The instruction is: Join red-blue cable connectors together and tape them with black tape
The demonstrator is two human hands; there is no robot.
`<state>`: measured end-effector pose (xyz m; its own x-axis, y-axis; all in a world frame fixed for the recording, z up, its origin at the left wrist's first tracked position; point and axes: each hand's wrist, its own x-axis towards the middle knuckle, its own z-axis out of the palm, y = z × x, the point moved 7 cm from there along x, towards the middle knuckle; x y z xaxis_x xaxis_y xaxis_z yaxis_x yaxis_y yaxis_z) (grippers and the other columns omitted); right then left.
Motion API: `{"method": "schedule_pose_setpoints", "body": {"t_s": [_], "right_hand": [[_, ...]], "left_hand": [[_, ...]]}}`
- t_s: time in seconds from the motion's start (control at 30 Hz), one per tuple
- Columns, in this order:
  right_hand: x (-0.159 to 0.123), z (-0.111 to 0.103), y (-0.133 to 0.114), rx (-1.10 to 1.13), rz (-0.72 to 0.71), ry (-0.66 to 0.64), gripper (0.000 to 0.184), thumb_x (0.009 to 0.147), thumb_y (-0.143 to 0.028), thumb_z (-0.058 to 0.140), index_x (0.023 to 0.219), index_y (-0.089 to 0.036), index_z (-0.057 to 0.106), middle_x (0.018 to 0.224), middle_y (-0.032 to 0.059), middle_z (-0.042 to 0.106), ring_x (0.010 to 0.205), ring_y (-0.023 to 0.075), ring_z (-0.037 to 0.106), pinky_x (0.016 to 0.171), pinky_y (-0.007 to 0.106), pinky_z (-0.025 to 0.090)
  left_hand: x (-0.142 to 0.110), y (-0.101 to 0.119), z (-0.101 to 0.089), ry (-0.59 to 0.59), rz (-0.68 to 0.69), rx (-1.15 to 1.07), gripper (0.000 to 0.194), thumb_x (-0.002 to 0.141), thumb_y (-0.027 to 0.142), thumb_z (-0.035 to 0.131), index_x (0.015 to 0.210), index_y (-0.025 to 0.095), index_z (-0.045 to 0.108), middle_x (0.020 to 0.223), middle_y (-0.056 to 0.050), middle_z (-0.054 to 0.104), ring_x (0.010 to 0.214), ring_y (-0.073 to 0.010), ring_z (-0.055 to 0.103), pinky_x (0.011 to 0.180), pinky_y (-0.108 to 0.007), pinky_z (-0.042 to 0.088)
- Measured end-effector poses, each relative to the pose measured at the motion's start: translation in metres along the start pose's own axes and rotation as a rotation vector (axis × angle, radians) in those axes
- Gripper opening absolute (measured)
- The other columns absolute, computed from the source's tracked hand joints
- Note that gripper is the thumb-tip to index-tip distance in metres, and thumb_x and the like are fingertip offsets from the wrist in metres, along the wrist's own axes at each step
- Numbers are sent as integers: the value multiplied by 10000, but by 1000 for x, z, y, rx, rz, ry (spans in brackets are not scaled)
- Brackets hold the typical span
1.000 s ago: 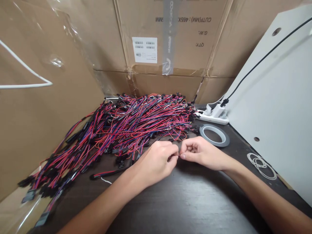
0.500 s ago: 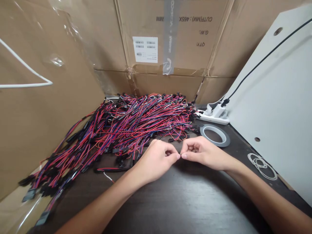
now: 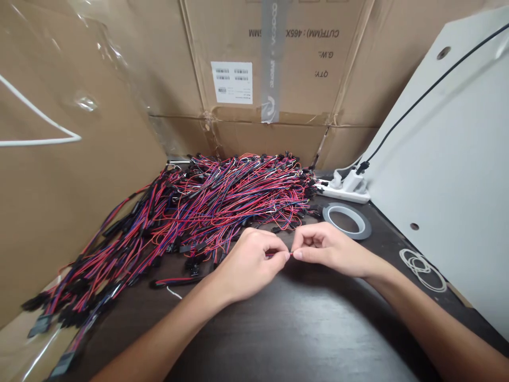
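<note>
Thumb and fingers of my left hand [image 3: 254,262] are pinched on a wire harness [image 3: 181,280], whose red and dark wires come out to the left beneath my wrist. A short red stretch shows between the fingertips of both hands. Just to the right, my right hand [image 3: 328,249] is closed in a pinch on the same wires, almost touching the left fingertips. What sits inside the right fingertips is too small to make out. Behind my hands lies a large pile of red, blue and black wire harnesses [image 3: 238,196] with black connectors.
A roll of grey tape [image 3: 363,225] lies right of the pile, before a white power strip [image 3: 345,193] with plugs. Farther right is a coil of pale cord [image 3: 423,270]. Cardboard [image 3: 159,63] walls the back and left, a white panel [image 3: 445,159] the right.
The fingertips have drawn slightly apart, and a bit of red wire now shows between them. The whole view has shifted a little, with the surroundings moving left.
</note>
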<state>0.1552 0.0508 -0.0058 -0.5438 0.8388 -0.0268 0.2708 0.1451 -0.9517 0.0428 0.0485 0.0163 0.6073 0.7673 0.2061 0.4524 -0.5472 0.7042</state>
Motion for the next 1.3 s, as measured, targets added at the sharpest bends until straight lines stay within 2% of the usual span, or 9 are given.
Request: {"method": "schedule_pose_setpoints", "body": {"t_s": [0.1, 0.2, 0.33, 0.4, 0.5, 0.73, 0.83, 1.13, 1.3], "right_hand": [[0, 1, 2, 13, 12, -16, 313, 795, -427, 662, 688, -153, 556, 572, -46, 461, 534, 84, 380, 498, 211, 300], [-2, 2, 9, 38, 81, -61, 422, 849, -550, 563, 716, -150, 559, 554, -29, 511, 462, 75, 386, 435, 201, 301], [-3, -7, 12, 74, 94, -39, 535, 884, -629, 460, 816, -123, 618, 688, 57, 645, 545, 125, 573, 528, 249, 472], [-3, -14, 11, 67, 77, -1, 536, 894, -619, 461, 832, -117, 639, 730, 75, 671, 622, 145, 621, 613, 272, 508], [-3, -19, 11, 58, 69, 28, 525, 892, -606, 480, 819, -117, 655, 742, 78, 681, 656, 148, 626, 643, 273, 511], [-4, -7, 17, 130, 130, -135, 403, 869, -496, 583, 782, -109, 650, 713, 72, 682, 610, 129, 604, 618, 262, 508], [-5, -6, 19, 186, 150, -151, 348, 844, -452, 628, 802, -107, 635, 673, 57, 671, 569, 122, 601, 579, 252, 504], [-6, 0, 15, 152, 191, -59, 263, 774, -379, 656, 769, -121, 606, 618, 33, 632, 506, 132, 595, 464, 237, 476], [-3, -4, 10, 9, 158, 36, 141, 761, -266, 605, 744, -128, 628, 561, -5, 590, 452, 79, 475, 431, 193, 356]], "left_hand": [[1, 0, 0, -9, 5, 3, 228, 780, 64, 541, 634, 133, 702, 544, 24, 554, 519, -85, 454, 555, -222, 316], [2, -4, 1, -33, -14, 8, 232, 790, 75, 537, 653, 139, 713, 570, 14, 591, 536, -93, 479, 569, -226, 328], [2, -7, 3, -59, -26, 10, 240, 799, 84, 524, 684, 146, 725, 610, 5, 630, 557, -102, 507, 582, -230, 341], [1, -8, 4, -66, -29, 20, 238, 798, 83, 527, 673, 145, 721, 613, 5, 633, 563, -102, 512, 587, -230, 342], [1, -7, 5, -61, -22, 22, 227, 798, 74, 542, 669, 140, 717, 616, 8, 630, 572, -95, 514, 595, -224, 344], [2, -5, -1, -15, 47, 34, 203, 812, 73, 567, 698, 137, 723, 594, 17, 586, 549, -81, 485, 566, -213, 331], [1, -4, -4, 16, 88, 54, 204, 827, 83, 567, 697, 133, 716, 588, 17, 567, 549, -81, 478, 560, -213, 327], [-1, -1, -3, 47, 184, 116, 207, 847, 81, 561, 707, 117, 711, 586, 8, 551, 549, -83, 457, 547, -214, 318], [-2, -2, -2, 59, 203, 131, 194, 843, 71, 569, 721, 112, 714, 587, 12, 547, 546, -81, 454, 546, -214, 319]]}}
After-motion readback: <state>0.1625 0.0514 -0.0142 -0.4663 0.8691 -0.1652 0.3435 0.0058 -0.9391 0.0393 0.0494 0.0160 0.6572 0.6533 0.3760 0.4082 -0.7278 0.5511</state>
